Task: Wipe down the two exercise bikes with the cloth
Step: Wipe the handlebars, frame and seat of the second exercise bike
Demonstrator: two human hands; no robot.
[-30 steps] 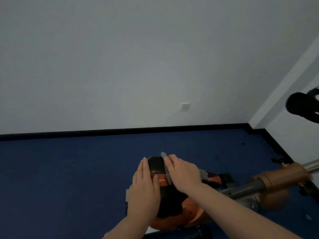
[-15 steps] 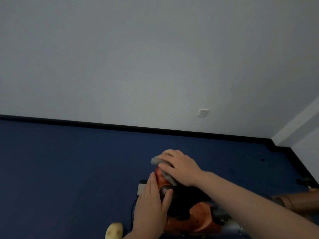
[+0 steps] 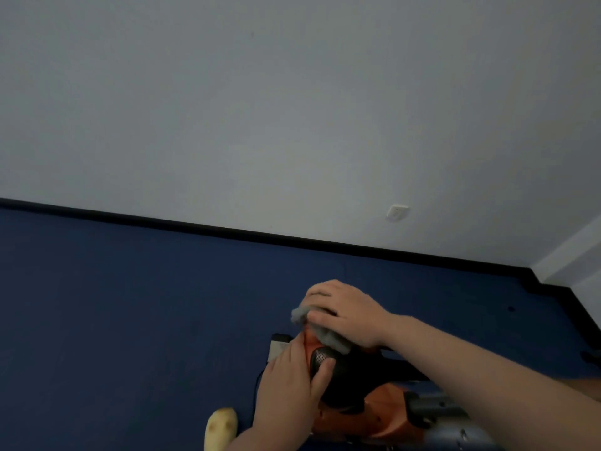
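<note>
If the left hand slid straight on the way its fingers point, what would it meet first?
The left hand points up and slightly right along the bike's orange and black housing. It would probably first meet the grey cloth under the right hand, though depth is unclear.

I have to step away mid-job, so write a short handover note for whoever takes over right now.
Right hand presses the grey cloth onto the front top of the orange and black exercise bike. Left hand rests flat on the bike's side, thumb on the black cover, steadying it. Only this bike is in view. Done: cannot tell how much has been wiped. Left: finish this bike, then wipe the second.
</note>
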